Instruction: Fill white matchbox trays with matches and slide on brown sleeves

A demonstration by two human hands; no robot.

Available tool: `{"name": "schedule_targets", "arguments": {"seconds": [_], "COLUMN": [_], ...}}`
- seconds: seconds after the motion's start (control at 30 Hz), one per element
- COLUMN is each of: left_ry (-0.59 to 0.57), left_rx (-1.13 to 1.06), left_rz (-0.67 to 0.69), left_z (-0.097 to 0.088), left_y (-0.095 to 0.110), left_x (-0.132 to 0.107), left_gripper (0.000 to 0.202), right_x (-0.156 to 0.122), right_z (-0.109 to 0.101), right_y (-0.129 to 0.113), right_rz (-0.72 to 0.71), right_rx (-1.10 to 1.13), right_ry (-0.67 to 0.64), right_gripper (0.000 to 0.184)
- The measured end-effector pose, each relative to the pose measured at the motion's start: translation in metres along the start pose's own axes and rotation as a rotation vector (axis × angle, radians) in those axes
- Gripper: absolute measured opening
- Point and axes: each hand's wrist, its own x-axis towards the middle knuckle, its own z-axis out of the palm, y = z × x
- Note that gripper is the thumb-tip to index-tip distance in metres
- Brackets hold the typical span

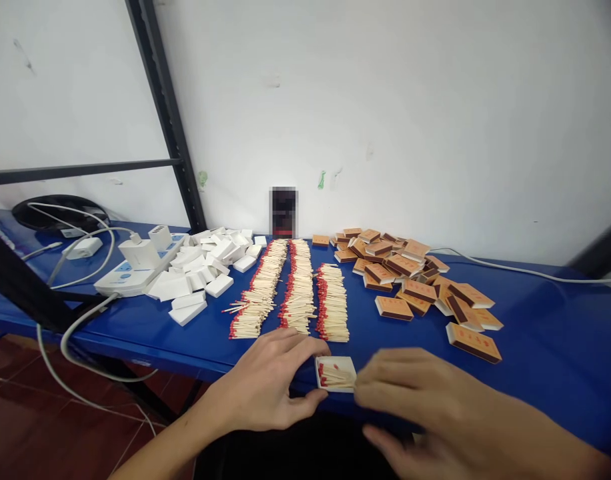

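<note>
At the table's front edge lies a small white matchbox tray (353, 363), partly filled with red-headed matches (335, 379). The thumb and forefinger of my left hand (270, 383) grip its left end from both sides. My right hand (425, 407) is at the tray's right end, fingers curled and thumb lower down, somewhat blurred. Whether it holds anything is hidden, though a small pale bit shows under the palm. Just beyond the tray, loose matches lie in three long rows: left (260, 287), middle (299, 287) and right (333, 303).
White empty trays (200, 263) are heaped at the left, beside a power strip (135, 270) with chargers and cables. Orange matchbox sleeves (400, 263) form a pile at the right. A dark pixelated object (284, 212) leans on the wall. A black rack post (168, 113) rises at left.
</note>
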Motion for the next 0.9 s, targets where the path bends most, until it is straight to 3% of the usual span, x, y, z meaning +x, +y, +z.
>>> {"name": "schedule_targets", "arguments": {"seconds": [0.07,0.13,0.3,0.43,0.53,0.73,0.9], "left_ry": [0.01,0.013,-0.004,-0.028,-0.022,-0.008,-0.014], "left_rx": [-0.027,-0.045,-0.032,-0.017,-0.017,-0.007,-0.021], "left_rz": [-0.013,-0.024,-0.016,0.034,0.082,0.128,0.138], "left_z": [-0.001,-0.001,-0.001,0.0,0.001,0.002,0.002], "left_y": [0.001,0.002,0.001,0.0,-0.002,-0.003,-0.004], "left_x": [0.0,0.001,0.003,0.004,0.004,0.002,0.002], "left_gripper": [0.04,0.041,0.036,0.027,0.022,0.018,0.02], "right_x": [0.029,0.044,0.043,0.043,0.049,0.055,0.053], "right_z": [-0.023,-0.028,-0.02,-0.037,-0.049,-0.03,-0.017], "right_y": [0.002,0.002,0.004,0.01,0.021,0.043,0.049], "right_rz": [-0.082,-0.132,-0.173,-0.157,-0.084,-0.03,0.033], "right_rx": [-0.067,-0.127,-0.115,-0.114,-0.175,-0.295,-0.265], "right_ry": [-0.02,-0.045,0.016,0.173,0.19,0.122,0.12], "right_gripper": [0.014,0.014,0.015,0.016,0.016,0.016,0.008]}}
